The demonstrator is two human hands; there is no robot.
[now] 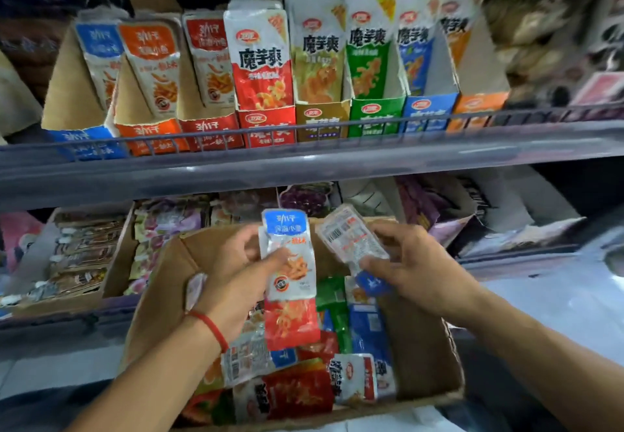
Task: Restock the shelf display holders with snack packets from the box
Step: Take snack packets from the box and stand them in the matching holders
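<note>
From the head camera, two hands work above an open cardboard box point(162, 283) full of snack packets in red, green, blue and white, lying mixed together. The left hand point(243, 279) grips a blue-topped packet point(287, 252) with its printed front to the camera, thumb pressed on the face; a second, red packet point(292, 323) hangs just under it (I cannot tell if the same fingers hold it). This wrist wears one red string bracelet point(211, 325). The right hand point(412, 269) pinches one more packet point(351, 242), turned so its back with the barcode shows, tilted to the left.

On the upper shelf point(304, 161) stand eight display holders in a row, behind a thin wire rail point(337, 126): the blue holder point(84, 141) at the far left, then orange, red, red, brown, green, blue and orange. Each has packets standing upright inside.

The lower shelf carries one tray of dark packets point(81, 256) at the left and other bags, purple and white, behind the box. The room above the shelves is dark, and a pale floor shows at the right.
</note>
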